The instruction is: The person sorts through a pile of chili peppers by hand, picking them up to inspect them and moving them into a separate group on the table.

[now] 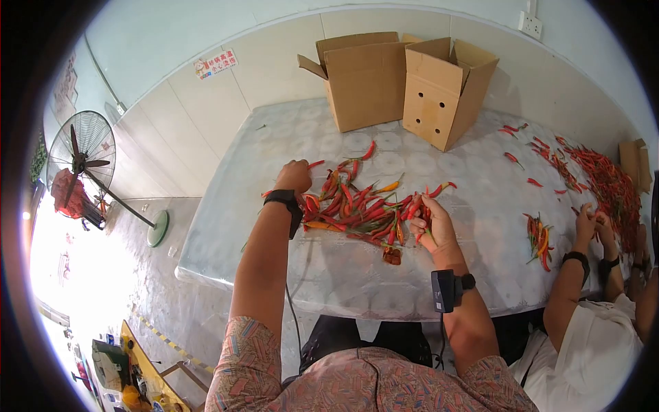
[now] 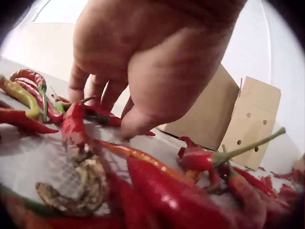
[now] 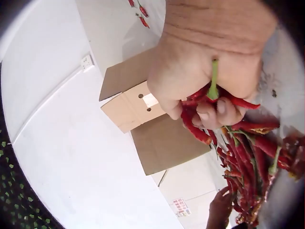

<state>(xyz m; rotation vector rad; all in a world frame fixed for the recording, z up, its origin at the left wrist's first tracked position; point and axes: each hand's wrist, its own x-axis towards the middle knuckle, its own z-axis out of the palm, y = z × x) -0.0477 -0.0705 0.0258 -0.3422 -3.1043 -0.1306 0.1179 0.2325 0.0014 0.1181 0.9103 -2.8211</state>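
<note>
A loose pile (image 1: 347,209) of chilies, mostly red, is spread on a table (image 1: 220,233) covered with a patterned sheet, and a hand is held at either end of it. At the pile's right end, several red chilies (image 3: 193,125) are gripped by the right hand (image 1: 434,223), its fingers curled round them; a green stem (image 3: 214,78) is left jutting from the fist. At the pile's left end, the left hand (image 1: 294,177) is held low, fingers bent down toward the table, and a single chili (image 2: 112,120) is flanked by thumb and fingers; whether it is pinched cannot be told. A yellow-green chili (image 2: 21,95) is seen near that hand, at the pile's left side. A brown, shrivelled piece (image 1: 392,256) is found at the pile's near edge.

Beyond the pile, a plain box (image 1: 367,86) and a holed box (image 1: 439,99), both cardboard, are stood side by side. To the pile's right, a small bunch (image 1: 540,240) of chilies is laid; farther right, a larger heap (image 1: 607,182) is spread, with a second person's hands (image 1: 587,223) held near it. Well to the pile's left, off the table, a fan (image 1: 81,161) is stood on the floor (image 1: 195,295).
</note>
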